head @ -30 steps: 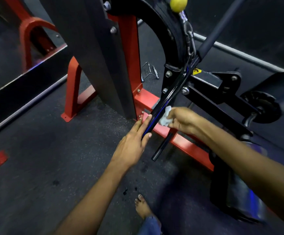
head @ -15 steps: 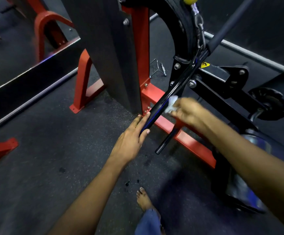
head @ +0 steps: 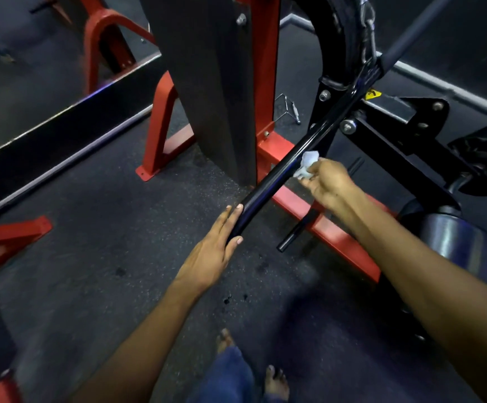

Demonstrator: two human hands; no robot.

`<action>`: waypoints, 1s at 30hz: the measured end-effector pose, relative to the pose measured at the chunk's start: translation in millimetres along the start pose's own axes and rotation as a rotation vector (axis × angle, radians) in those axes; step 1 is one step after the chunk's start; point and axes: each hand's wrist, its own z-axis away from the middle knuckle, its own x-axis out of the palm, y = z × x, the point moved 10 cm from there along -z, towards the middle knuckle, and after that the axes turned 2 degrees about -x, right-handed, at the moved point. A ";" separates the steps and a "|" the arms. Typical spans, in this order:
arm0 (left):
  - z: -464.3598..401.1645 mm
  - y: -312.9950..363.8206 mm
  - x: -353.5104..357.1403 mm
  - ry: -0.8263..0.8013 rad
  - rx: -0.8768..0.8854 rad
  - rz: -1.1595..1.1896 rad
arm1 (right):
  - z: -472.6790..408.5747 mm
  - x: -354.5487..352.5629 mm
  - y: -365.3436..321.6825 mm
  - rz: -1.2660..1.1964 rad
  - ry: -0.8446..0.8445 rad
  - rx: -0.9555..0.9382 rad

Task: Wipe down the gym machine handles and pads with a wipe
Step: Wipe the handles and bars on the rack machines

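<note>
Left hand steadies the black bar with straight fingers while right hand pinches a wipe against it.

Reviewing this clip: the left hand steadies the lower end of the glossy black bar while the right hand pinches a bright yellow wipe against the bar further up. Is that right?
Not quite: the wipe is white, not yellow. The head view shows the right hand pinching it against the black bar further up, while the left hand steadies the bar's lower end, as you said.
</note>
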 end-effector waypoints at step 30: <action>42.9 -40.8 16.2 -0.055 0.068 0.060 | 95.5 41.4 132.0 0.193 -0.184 0.140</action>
